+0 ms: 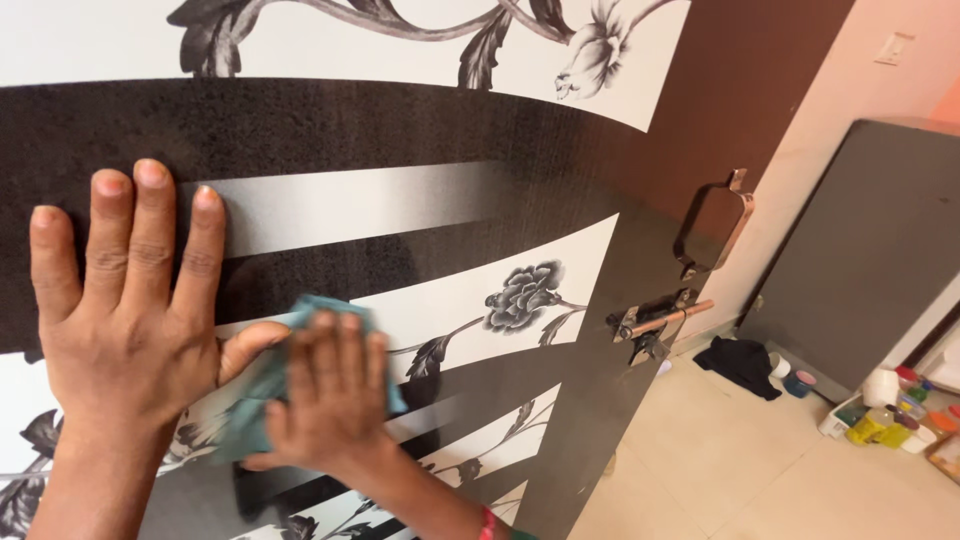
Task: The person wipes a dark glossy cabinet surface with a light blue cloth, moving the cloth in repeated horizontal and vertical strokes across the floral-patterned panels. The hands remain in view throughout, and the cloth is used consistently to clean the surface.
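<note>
**Cloth pressed flat against a patterned door**

The teal cloth (262, 385) is held against the face of the door (420, 200), low on the left half of the panel, where a white band with grey flower prints meets a dark wood-grain band. It is covered for the most part by the right hand (325, 400), whose fingers (335, 350) are laid close together and flat on top of it, so that the cloth is pinned to the door rather than gripped in a fist. Just beside it, the left hand (125, 310) is spread on the door, its fingers wide and straight, with the thumb touching the edge of the cloth. A red band is seen at the right wrist. Further right on the door, a copper-coloured pull handle (712, 225) and a lever latch (660, 320) are mounted. Beyond the door, a dark cloth (742, 365) and small containers (890, 415) are seen on the tiled floor (720, 470), near a grey cabinet (870, 250)
</note>
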